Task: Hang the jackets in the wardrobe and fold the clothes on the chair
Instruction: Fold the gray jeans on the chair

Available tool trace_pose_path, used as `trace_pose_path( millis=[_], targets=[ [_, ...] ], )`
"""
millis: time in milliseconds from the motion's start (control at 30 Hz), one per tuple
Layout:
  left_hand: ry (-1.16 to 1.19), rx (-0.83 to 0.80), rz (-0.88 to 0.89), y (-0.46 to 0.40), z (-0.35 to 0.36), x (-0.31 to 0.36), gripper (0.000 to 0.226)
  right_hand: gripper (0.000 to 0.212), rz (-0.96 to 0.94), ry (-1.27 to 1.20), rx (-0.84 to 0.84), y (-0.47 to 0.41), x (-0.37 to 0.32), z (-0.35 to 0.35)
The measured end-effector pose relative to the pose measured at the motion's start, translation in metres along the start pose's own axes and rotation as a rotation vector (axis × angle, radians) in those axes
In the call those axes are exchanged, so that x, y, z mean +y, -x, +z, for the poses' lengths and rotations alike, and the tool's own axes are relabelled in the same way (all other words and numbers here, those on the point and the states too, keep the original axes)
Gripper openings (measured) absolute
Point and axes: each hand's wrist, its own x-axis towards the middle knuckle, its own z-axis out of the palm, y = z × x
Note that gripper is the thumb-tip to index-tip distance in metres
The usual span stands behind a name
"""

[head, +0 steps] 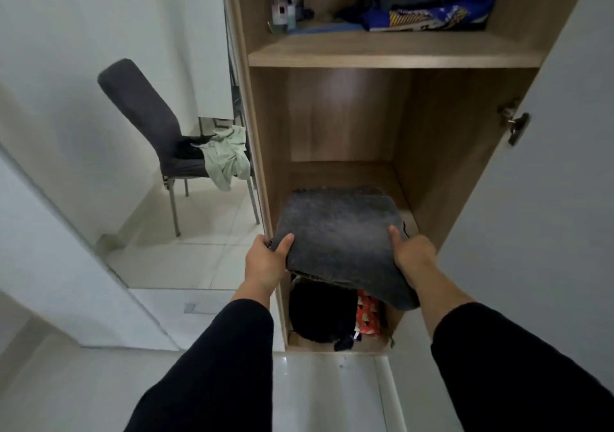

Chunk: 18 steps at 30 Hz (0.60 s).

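A folded dark grey garment (342,232) is held level in the lower compartment of the wooden wardrobe (428,152). My left hand (265,259) grips its near left edge, thumb on top. My right hand (412,255) grips its near right edge, thumb on top as well. Under the garment lie a black piece of clothing (322,312) and a red patterned item (367,315). To the left stands a dark grey chair (143,116) with a pale green garment (226,156) and a black one (189,149) draped on its seat.
The upper shelf (382,52) holds bottles (280,6) and a blue patterned bag (432,16). The white wardrobe door (548,199) stands open at the right. Another white door panel (66,232) angles in at the left. Pale floor tiles (206,232) lie around the chair.
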Motion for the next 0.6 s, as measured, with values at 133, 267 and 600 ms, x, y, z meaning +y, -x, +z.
trace_pose_path(
  millis=[133, 267, 600],
  targets=[
    [-0.115, -0.045, 0.012, -0.037, 0.035, -0.023, 0.041, 0.064, 0.035, 0.004, 0.016, -0.042, 0.015, 0.032],
    [-0.179, -0.078, 0.005, -0.077, 0.076, -0.050, 0.041, 0.056, 0.073, -0.011, -0.007, -0.092, 0.031, 0.067],
    [-0.453, -0.090, -0.039, -0.173, 0.150, -0.081, 0.044, 0.039, 0.028, -0.094, 0.061, -0.206, 0.029, 0.133]
  ],
)
